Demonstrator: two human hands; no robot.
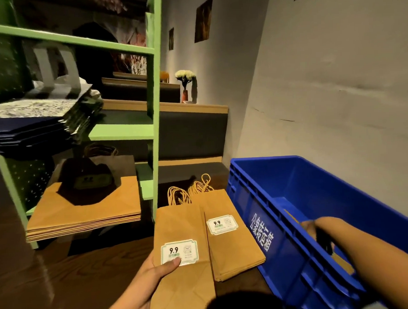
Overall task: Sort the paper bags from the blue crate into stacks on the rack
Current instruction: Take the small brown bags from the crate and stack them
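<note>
Held bag: brown paper bag (182, 282) with a 9.9 sticker, out of the crate, low beside the rack.
Left hand: the left hand (143, 277) pinches it, thumb on the sticker; so one-sided a grip could let it sag or slip.
Right hand: the right hand (322, 230) is down inside the blue crate (260, 198); I cannot tell whether its fingers have closed on anything.
Crate risk: a blind pull could snag cord handles on the rim or lift two bags together.
Loose pile: stickered bags (232, 243) on the floor, just beside the held bag; a swing may skew them.
Rack: on the green rack (156, 109) the brown stack (87, 214) overhangs its shelf edge; a careless drop may slide it off.
Upper shelf: dark blue bags (25, 132); a brown bag laid here would be mis-sorted.
</note>
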